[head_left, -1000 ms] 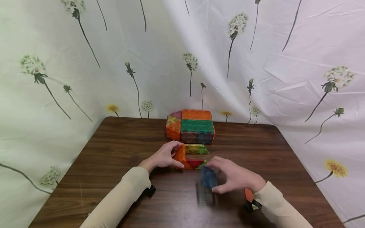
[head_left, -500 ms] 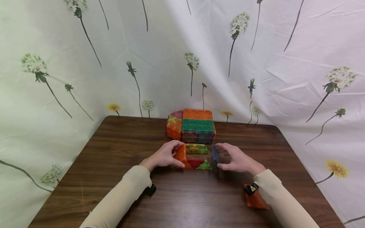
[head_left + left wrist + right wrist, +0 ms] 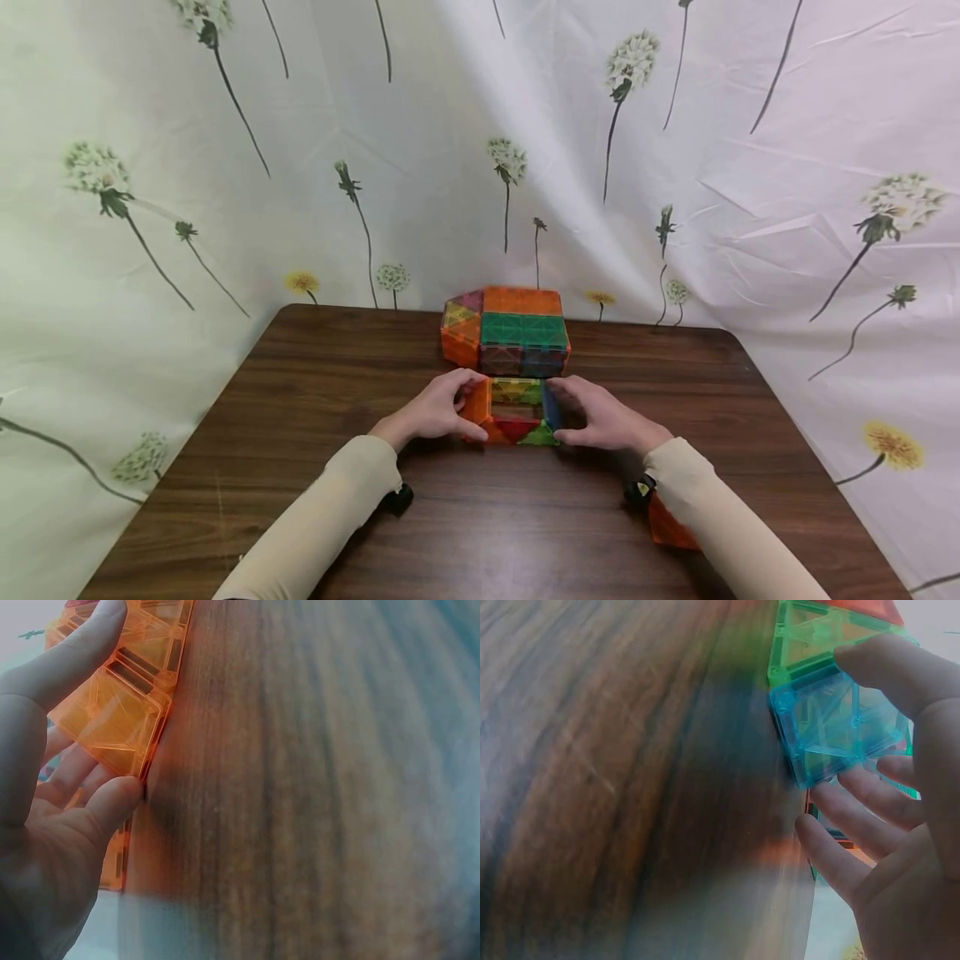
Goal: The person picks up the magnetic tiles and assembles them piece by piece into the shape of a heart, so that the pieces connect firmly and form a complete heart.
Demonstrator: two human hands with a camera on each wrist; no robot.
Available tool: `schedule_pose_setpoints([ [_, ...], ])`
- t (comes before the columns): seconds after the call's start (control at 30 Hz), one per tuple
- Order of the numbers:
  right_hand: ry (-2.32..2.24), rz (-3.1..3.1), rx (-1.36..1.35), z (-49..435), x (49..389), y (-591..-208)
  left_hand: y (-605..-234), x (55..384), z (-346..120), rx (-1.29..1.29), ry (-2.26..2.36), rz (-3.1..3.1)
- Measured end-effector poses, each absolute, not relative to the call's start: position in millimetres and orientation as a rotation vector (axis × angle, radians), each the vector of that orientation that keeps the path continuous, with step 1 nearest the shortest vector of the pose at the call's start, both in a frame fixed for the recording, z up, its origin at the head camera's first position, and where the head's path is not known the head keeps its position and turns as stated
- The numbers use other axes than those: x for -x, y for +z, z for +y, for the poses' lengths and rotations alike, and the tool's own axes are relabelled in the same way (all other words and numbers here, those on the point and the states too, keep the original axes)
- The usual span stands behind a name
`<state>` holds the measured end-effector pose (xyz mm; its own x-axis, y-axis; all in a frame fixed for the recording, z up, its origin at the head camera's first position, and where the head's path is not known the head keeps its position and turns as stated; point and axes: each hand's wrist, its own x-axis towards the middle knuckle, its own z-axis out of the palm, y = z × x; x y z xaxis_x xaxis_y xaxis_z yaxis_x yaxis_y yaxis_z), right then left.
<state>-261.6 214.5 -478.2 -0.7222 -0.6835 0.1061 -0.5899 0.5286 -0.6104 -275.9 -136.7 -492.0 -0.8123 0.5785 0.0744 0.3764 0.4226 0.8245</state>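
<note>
A low rectangular frame of upright magnetic tiles stands mid-table. My left hand holds the orange magnetic tile at its left end, thumb at the near edge and fingers at the far one. At the right end, my right hand pinches a blue magnetic tile between thumb and fingertips. In the right wrist view this blue tile meets the green tile along its edge. Red and green triangular pieces make the near side; a yellow and green strip makes the far side.
Just behind the frame sits a closed tile box in orange, green and purple. A loose orange tile lies partly hidden under the right forearm. A flowered cloth hangs behind the wooden table.
The right hand has carried the blue tile from the near side of the frame up and then left against its right end. The left hand keeps its hold on the orange tile.
</note>
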Motion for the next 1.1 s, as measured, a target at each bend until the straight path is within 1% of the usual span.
schedule_pose_setpoints([
  [0.27, -0.898, 2.632, 1.108, 216.1, 262.8, -476.7, -490.4, 275.7, -136.3, -0.847, 1.336, 2.452],
  [0.5, -0.791, 2.696, 1.029, 225.3, 256.2, -470.4, -490.9, 276.1, -135.2, -0.847, 1.33, 2.458],
  [0.67, -0.749, 2.757, 0.984, 242.0, 248.2, -467.2, -491.1, 276.7, -135.4, -0.849, 1.328, 2.456],
  [0.87, -0.692, 2.806, 0.997, 264.5, 237.0, -464.4, -490.3, 277.3, -136.4, -0.838, 1.337, 2.453],
  [1.1, -0.658, 2.821, 0.971, 290.3, 215.8, -465.5, -491.5, 277.0, -137.4, -0.833, 1.325, 2.439],
])
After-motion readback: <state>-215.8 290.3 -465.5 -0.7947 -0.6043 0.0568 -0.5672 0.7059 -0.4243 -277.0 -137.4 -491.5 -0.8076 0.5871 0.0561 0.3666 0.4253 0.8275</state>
